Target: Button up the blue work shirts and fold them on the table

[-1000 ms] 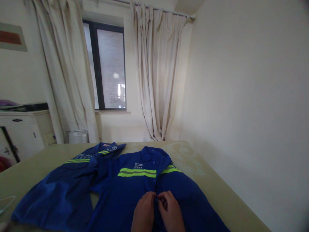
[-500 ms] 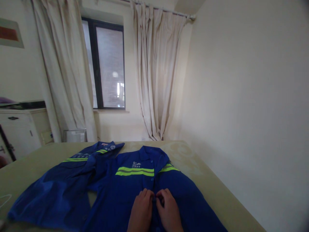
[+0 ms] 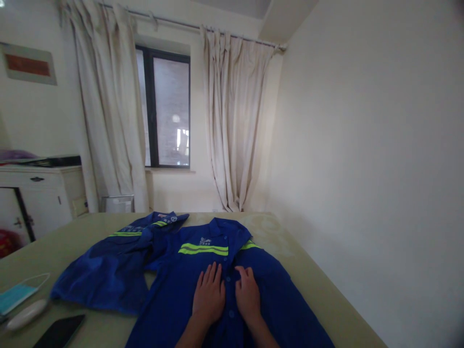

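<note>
A blue work jacket [image 3: 174,290] with a yellow-green reflective stripe and white chest lettering lies spread front up, collar at the far end. My left hand [image 3: 209,296] rests flat on it, fingers stretched out, just left of the button placket. On the right side of the placket lies my right hand [image 3: 248,295], its fingers slightly bent and apart, with nothing visible in them. Buttons show in the gap between the hands. To the left, a second blue jacket [image 3: 101,275] with the same stripe lies partly against the first one's sleeve.
Both jackets lie on a pale green-yellow surface [image 3: 300,270]. At its left front are a blue face mask [image 3: 18,295], a white rounded object [image 3: 27,314] and a dark phone [image 3: 60,332]. A white cabinet [image 3: 39,193] stands at the left; a wall [image 3: 362,145] runs along the right.
Both hands have parted from their pinch at the placket and spread onto the cloth. The view has shifted left, bringing the mask and phone into sight.
</note>
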